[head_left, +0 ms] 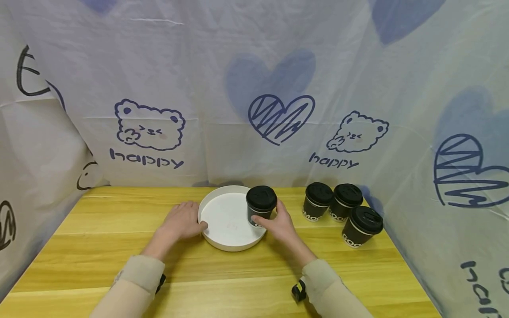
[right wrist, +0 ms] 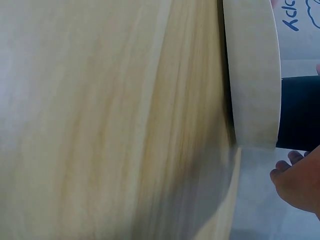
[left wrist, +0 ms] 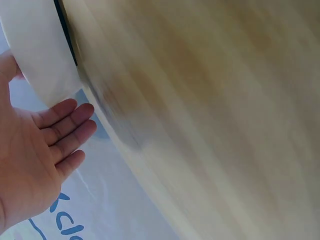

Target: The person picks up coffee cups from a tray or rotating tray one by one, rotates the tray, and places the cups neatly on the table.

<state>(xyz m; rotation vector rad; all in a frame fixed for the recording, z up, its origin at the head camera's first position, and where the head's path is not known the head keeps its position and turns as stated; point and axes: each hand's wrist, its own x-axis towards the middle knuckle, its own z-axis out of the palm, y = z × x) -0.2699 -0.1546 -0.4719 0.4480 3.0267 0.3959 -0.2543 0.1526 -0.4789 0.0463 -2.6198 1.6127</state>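
A round white tray (head_left: 222, 236) with a low rim sits on the table in the head view. At its left side my left hand (head_left: 184, 219) holds the rim, thumb over the edge and fingers outside; in the left wrist view the fingers (left wrist: 75, 132) look fairly straight beside the tray wall (left wrist: 42, 50). My right hand (head_left: 281, 223) grips a dark paper coffee cup (head_left: 261, 203) with a black lid, upright over the tray's right part. Whether its base touches the tray cannot be told. In the right wrist view the cup (right wrist: 300, 112) shows behind the tray wall (right wrist: 255, 75).
Several more things line the right: a lidded coffee cup (head_left: 317, 201), a second cup (head_left: 345, 202) beside it, and a third cup (head_left: 362, 226) nearer me. Behind the wooden table (head_left: 222, 282) hangs a printed white cloth (head_left: 214, 88), which also closes both sides.
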